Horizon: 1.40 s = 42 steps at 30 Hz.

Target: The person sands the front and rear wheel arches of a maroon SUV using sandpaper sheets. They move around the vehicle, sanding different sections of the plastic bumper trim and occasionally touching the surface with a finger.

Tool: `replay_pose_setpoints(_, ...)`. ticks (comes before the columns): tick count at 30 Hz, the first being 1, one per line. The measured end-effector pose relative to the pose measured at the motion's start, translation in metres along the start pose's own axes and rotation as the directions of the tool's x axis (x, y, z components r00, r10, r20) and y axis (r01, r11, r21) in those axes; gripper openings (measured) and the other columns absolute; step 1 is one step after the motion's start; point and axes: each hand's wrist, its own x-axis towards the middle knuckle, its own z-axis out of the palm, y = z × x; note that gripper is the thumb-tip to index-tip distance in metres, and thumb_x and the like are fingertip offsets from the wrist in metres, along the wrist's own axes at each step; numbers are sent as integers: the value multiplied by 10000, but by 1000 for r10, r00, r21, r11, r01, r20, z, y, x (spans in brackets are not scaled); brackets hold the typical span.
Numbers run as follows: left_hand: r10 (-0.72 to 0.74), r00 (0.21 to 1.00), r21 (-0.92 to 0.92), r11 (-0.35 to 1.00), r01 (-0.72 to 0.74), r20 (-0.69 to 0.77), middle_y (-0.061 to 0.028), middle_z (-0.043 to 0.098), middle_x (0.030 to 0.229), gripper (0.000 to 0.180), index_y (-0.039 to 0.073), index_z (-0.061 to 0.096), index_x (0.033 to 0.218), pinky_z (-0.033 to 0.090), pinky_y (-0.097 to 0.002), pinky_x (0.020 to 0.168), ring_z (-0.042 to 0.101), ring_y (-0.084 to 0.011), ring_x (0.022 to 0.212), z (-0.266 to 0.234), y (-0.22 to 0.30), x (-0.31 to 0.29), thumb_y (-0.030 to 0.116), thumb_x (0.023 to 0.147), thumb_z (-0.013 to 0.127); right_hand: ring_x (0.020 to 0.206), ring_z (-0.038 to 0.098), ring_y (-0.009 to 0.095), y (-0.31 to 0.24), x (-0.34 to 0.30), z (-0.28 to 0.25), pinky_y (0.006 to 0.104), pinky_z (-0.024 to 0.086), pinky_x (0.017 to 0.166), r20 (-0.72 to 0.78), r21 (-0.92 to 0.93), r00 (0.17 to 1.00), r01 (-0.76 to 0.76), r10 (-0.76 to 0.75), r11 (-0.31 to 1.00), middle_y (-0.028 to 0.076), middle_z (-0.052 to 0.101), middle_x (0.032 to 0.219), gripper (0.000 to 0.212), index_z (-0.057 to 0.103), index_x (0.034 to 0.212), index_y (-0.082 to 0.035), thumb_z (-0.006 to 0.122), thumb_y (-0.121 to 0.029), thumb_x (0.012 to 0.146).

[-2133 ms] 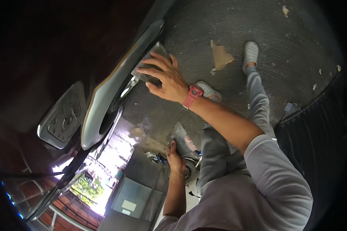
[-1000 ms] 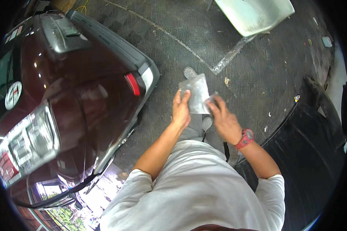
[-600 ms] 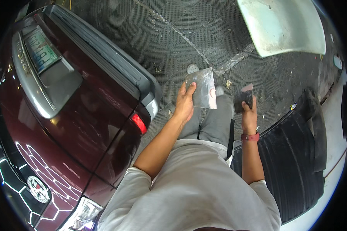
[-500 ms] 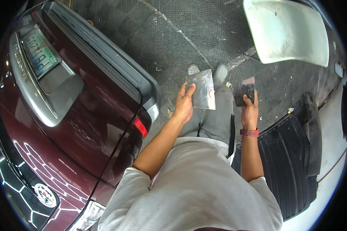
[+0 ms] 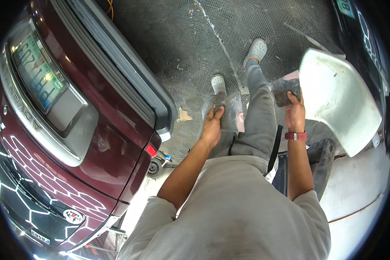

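My left hand [image 5: 211, 129] is closed on the near edge of a smudged grey putty board [image 5: 229, 112], its thumb lying on top. A patch of pink putty shows at the board's right edge. To the right, my right hand [image 5: 295, 117] grips a dark flat putty spreader [image 5: 283, 92] with its thumb across the face. Pink putty coats the spreader's far end. The two tools are apart, both held over my legs. A red watch sits on my right wrist.
A maroon car [image 5: 112, 151] with a grey rear bumper [image 5: 130, 73] stands close on my left. A pale green-white curved panel [image 5: 333, 95] is at the right, beyond my right hand. Dark textured matting [image 5: 169, 47] covers the floor, with a torn tan scrap [image 5: 184, 115] on it.
My feet have stepped apart, the right one forward. The view has shifted, bringing the pale panel nearer my right hand. Both hands keep hold of the board and spreader.
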Motion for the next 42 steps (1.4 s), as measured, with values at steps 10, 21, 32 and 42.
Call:
replay_pose_setpoints(10, 1, 990, -177, 984, -27, -144, -60, 615, 1411, 496, 57, 527, 1473, 395, -367, 1142, 539, -205, 1311, 56, 59, 3, 282, 1049, 653, 902, 612, 83, -79, 77, 54, 221, 452, 676, 14, -134, 999, -28, 30, 991, 54, 661, 1237, 657, 406, 1585, -32, 642, -43, 972)
replay_pose_setpoints(21, -96, 983, -267, 962, 52, -154, -78, 582, 1455, 531, 82, 484, 1515, 407, -382, 1148, 554, -213, 1314, 55, 174, 37, 287, 1052, 644, 1183, 625, 219, -117, 55, 220, 371, 483, 1039, 72, -257, 997, -23, 43, 966, 96, 628, 1364, 568, 444, 1550, -5, 597, -36, 1003)
replay_pose_setpoints(32, 23, 998, -381, 924, -45, -60, -39, 657, 1334, 439, 79, 532, 1454, 486, -369, 1060, 620, -180, 1222, 32, 287, 76, 226, 1056, 644, 1101, 629, 143, -139, 70, 354, 256, 493, 856, 85, -208, 982, -150, 170, 967, 69, 641, 1306, 637, 430, 1559, -14, 654, -24, 963)
replay_pose_setpoints(42, 36, 987, -426, 899, -101, -157, -56, 648, 1347, 496, 58, 514, 1462, 484, -368, 1065, 624, -191, 1209, 102, 461, 99, 258, 1037, 674, 1117, 643, 191, -250, 143, 482, 344, 504, 983, 158, -178, 972, -144, 173, 973, 65, 658, 1253, 521, 513, 1469, 0, 651, -12, 966)
